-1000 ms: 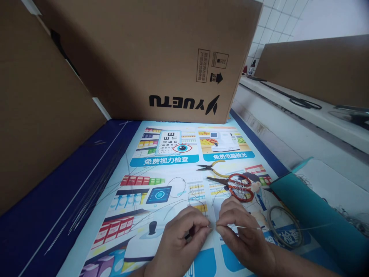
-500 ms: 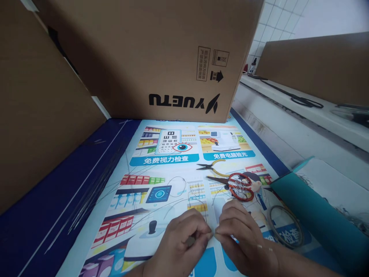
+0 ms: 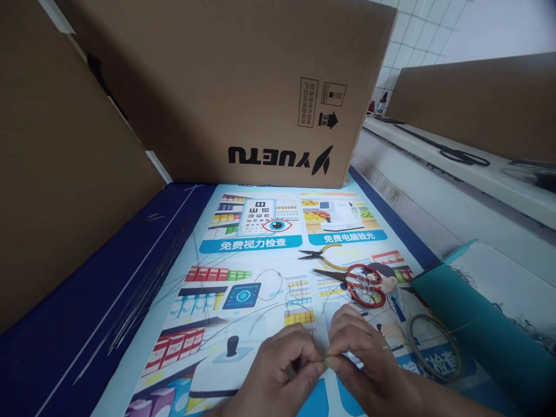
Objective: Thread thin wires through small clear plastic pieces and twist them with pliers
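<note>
My left hand (image 3: 289, 368) is closed in a pinch low in the middle of the view. A thin wire (image 3: 311, 325) rises from its fingers and curves over the printed sheet. My right hand (image 3: 369, 362) also pinches, its fingertips meeting those of the left; whatever lies between them is too small to make out. Just beyond the right hand lie red-handled scissors (image 3: 367, 285), with loose wire bits on the handles. Yellow-handled pliers (image 3: 322, 253) rest above them, jaws to the left. Right of my right hand is a coil of wire (image 3: 435, 347).
A printed sheet (image 3: 249, 244) covers the blue table surface (image 3: 130, 243), where several long wires (image 3: 130, 315) lie at left. A large cardboard box (image 3: 195, 87) stands behind. At right are a teal box (image 3: 469, 318) holding wire scraps and a ledge with black scissors (image 3: 463, 155).
The whole view has shifted slightly, so things sit a little lower and further right. Both hands stay pinched together at the fingertips.
</note>
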A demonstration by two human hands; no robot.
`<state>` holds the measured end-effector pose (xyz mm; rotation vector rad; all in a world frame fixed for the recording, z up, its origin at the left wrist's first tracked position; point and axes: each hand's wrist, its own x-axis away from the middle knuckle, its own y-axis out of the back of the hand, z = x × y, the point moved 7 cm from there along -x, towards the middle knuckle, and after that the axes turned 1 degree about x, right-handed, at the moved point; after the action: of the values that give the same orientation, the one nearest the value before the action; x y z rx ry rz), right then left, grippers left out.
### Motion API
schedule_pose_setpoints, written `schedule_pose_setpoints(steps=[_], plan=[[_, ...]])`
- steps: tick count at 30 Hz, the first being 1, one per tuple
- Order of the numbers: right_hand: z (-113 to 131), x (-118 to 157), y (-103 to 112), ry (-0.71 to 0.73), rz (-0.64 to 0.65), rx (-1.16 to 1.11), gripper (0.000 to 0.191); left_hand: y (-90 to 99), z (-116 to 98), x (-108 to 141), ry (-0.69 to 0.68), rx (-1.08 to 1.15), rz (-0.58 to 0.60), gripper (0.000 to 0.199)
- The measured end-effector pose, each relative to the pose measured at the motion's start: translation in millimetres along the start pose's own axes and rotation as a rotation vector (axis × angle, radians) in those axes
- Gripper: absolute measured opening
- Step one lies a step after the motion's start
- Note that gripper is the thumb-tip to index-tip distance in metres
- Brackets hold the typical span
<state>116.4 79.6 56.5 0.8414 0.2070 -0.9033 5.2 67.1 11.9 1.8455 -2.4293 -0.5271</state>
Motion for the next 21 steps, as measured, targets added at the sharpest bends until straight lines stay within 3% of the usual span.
schedule_pose_setpoints(steps=[7, 11, 14, 16, 18, 21], plan=[[-11.6, 1.1, -0.6, -0.170, 0.048, -0.133, 0.009, 1.1, -1.7, -1.5, 0.014, 0.020, 0.010, 0.017], [-33.6, 5.7, 13.7, -0.378, -0.077, -0.206, 0.010, 13.1, 3.5, -4.1, 0.091, -0.028, -0.012, 0.017], [-45.3, 8.4, 20.2, -0.439, -0.141, -0.197, 0.008, 18.8, 8.9, -7.1, 0.088, -0.150, 0.001, 0.015], [-48.9, 8.5, 19.9, -0.433, -0.147, -0.165, 0.008, 14.0, 7.2, -7.5, -0.011, -0.316, 0.042, 0.014], [-52.2, 8.9, 17.6, -0.432, -0.146, -0.131, 0.009, 0.1, 0.0, -4.5, -0.188, -0.534, 0.111, 0.015], [-57.9, 11.0, 11.5, -0.441, -0.123, -0.082, 0.012, -23.2, -3.8, 2.0, -0.334, -0.739, 0.228, 0.013]])
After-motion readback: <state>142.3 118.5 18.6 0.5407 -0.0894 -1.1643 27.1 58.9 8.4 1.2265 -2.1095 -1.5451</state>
